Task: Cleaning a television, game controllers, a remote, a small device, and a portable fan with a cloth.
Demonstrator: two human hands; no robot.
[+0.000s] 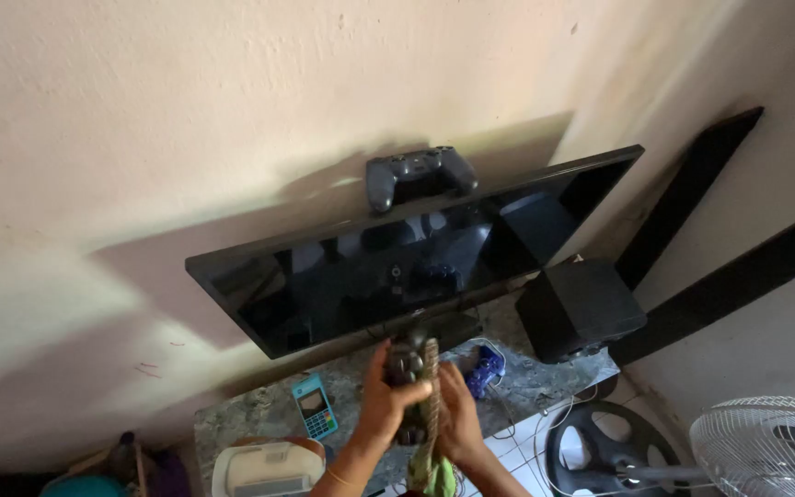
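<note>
While the head camera looks down past a wall-mounted television [416, 262], both hands meet just in front of its lower edge. The left hand [384, 400] is closed around a dark game controller [407, 368], fingers wrapped over its front. The right hand [457, 419] presses a green and patterned cloth [432, 460] against the controller's side, fingers curled around the fabric, which hangs down between the wrists.

Behind them a marbled stone shelf [545, 382] carries a blue controller [487, 368], a small blue card reader [314, 407] and a black speaker box [581, 308]. A second dark controller [419, 175] rests on the television's top edge, close to the wall. White cables [517, 423] trail off the shelf toward the tiled floor, near a white fan [770, 446] and a black steering wheel [600, 451].

Risk, as I judge it: the held controller sits very near the screen, so a hard wipe or slip of the left-hand grip could knock it against the glass. Any bump to the television might also tip the controller perched on top, since nothing visible keeps it there. The hanging cloth end could drag the blue controller or snag the cables.
</note>
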